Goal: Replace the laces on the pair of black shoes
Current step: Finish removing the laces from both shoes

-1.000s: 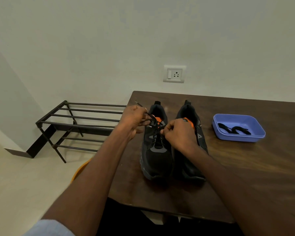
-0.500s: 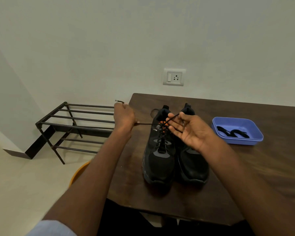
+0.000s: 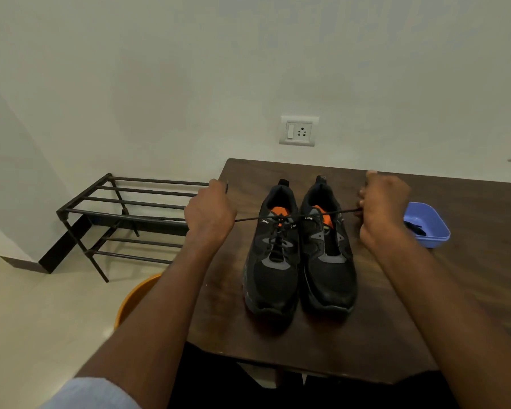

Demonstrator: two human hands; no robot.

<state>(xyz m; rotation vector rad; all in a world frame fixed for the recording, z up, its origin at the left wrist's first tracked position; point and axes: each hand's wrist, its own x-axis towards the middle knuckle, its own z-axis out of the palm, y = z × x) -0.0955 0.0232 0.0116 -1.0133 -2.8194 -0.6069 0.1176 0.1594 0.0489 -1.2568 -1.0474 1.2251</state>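
Pulling the black lace (image 3: 247,219) taut out to both sides, the left hand (image 3: 208,212) left of centre and the right hand (image 3: 384,206) at centre right each have a grip curled round one lace end. The lace runs through the left shoe (image 3: 273,255), which looks laced up to the top eyelets; the right shoe (image 3: 328,255) beside it, touching, shows an open throat with no lace that I can make out, so roughly half the job seems left. Both shoes stand mid-frame on the counter (image 3: 307,343), with a blue tray (image 3: 431,228) holding dark laces at the right edge. Half a second ago the right hand was open-palmed over the shoes; it has since swung right and closed on its end.
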